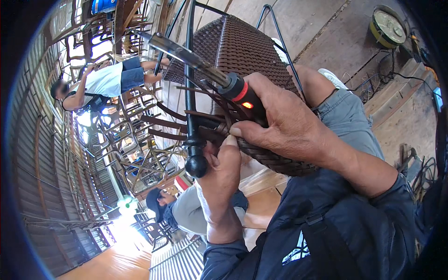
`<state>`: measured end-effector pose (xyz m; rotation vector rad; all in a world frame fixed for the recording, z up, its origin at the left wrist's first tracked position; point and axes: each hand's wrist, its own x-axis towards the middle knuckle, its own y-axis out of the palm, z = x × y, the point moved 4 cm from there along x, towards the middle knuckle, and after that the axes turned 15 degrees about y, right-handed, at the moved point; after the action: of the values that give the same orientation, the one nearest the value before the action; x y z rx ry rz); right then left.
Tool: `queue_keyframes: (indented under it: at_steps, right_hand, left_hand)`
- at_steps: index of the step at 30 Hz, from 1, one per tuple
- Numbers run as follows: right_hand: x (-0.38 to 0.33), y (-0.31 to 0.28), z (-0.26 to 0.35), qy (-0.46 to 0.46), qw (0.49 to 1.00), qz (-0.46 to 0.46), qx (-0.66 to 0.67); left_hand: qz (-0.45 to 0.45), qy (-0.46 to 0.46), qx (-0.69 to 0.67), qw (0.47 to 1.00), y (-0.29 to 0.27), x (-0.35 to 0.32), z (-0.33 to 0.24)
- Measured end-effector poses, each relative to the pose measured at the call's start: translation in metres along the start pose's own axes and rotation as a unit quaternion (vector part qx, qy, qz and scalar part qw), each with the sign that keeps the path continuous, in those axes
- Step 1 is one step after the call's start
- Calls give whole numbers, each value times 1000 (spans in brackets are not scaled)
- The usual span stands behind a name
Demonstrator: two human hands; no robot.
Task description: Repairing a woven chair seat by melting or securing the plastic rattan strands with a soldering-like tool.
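Observation:
My right hand [289, 121] is closed round the black handle of a soldering-iron-like tool [196, 60]. This tool has a red ring, a glowing orange light and a long metal shaft pointing to the upper left. The right thumb presses on a brown woven edge [275, 158]. Against it, the thumb of my left hand [219, 170] pinches the same weave, its fingers partly hidden behind. Loose brown strips [163, 122] stick out leftward past a black metal post [190, 93] with a ball end [196, 166]. Above them is a finished-looking brown woven panel [254, 51].
A person [100, 84] stands at the left, and another person in a dark cap [186, 207] is below. Stacked metal frames [135, 154] fill the left side. At the upper right, a round can [388, 27] stands on the floor, with a cable [406, 74] near wooden boards.

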<state>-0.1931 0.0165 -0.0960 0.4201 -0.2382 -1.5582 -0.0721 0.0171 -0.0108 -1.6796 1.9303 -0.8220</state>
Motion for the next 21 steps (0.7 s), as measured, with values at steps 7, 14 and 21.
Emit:
queue_keyframes:
  at_steps: [7,14,21]
  right_hand:
    - [0,1,-2,-19,1000,-14,-12]
    - [1,1,-3,-50,998,-24,-17]
    - [-4,2,3,-104,994,-33,-20]
  left_hand:
    - [9,-7,-78,997,-3,1,2]
    - [28,49,-25,998,-1,2,7]
    - [8,14,7,1000,5,3,-4]
